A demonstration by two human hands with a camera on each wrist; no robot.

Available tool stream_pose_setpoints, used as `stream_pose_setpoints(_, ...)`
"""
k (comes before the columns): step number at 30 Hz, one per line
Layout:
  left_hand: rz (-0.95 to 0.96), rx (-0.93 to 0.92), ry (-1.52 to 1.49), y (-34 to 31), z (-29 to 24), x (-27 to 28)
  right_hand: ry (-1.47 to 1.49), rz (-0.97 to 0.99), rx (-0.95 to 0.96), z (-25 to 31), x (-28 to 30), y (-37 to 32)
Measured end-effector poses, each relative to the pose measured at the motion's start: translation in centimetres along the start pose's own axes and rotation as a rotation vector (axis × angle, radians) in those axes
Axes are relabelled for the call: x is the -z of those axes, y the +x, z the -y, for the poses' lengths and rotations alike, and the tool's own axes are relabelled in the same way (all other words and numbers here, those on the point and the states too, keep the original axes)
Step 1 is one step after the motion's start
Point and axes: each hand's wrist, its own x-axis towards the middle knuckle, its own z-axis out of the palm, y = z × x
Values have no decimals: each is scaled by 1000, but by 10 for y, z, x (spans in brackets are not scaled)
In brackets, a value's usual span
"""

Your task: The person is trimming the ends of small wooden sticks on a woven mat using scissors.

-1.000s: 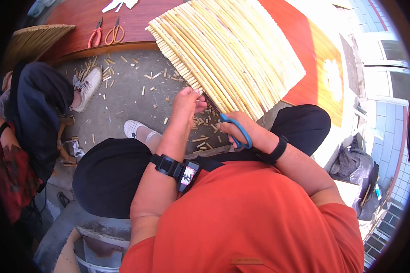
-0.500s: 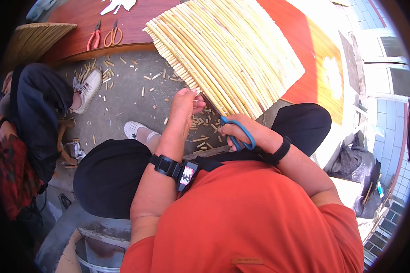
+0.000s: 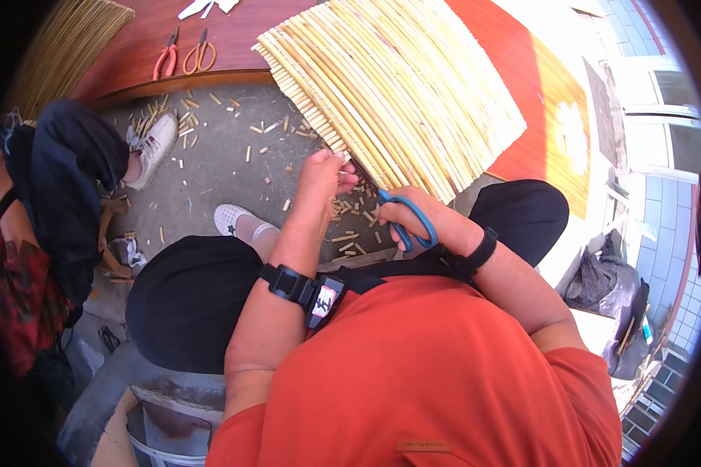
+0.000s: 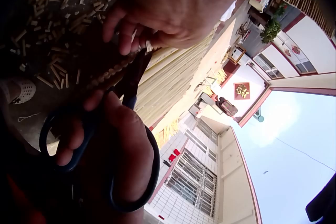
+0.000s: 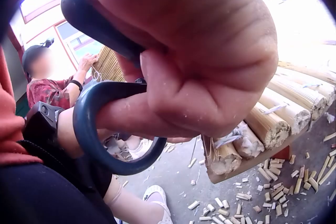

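Note:
A pale reed mat (image 3: 413, 93) slants across the upper middle of the head view, its stalks bound with thread and its cut ends along the near-left edge. At that edge my left hand (image 3: 316, 183) pinches a reed end between thumb and fingertips. My right hand (image 3: 444, 226) holds blue-handled scissors (image 5: 85, 113), with fingers through the loops. The dark scissor blades (image 4: 137, 71) run along the mat's edge, their tips close to the left fingertips. White tufts stick out between the cut ends in the right wrist view.
Red-handled pliers (image 3: 165, 56) and orange-handled scissors (image 3: 200, 56) lie on the red-brown table (image 3: 241, 31). Reed offcuts (image 5: 273, 198) litter the floor. At the left sits another person (image 5: 52, 87) with a second reed mat (image 3: 62, 54).
My hands stay at the same mat edge, with the scissor handles only slightly shifted. The other person's mat at the far left has swung up and shows more of its face.

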Motion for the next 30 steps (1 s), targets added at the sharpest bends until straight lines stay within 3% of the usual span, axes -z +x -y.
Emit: stream_pose_setpoints(30,11,7,-75,1,3,0,-100,-61,13,-2,-8,-1)
